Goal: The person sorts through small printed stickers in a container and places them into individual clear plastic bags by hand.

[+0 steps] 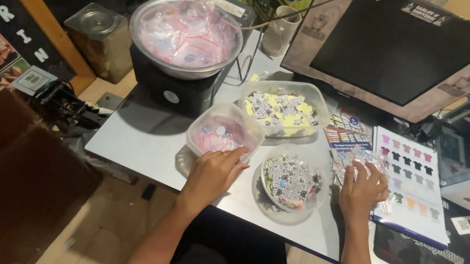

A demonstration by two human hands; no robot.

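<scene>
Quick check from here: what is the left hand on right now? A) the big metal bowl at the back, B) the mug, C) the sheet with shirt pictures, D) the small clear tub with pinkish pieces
D: the left hand rests its fingers on the near rim of the small clear tub, while the right hand is at the clear packets by the shirt sheet.

a clear plastic tub of pink-tinted small bags sits upright at frame centre; a crinkled clear bag lies flat right of centre, on printed sheets.
</scene>
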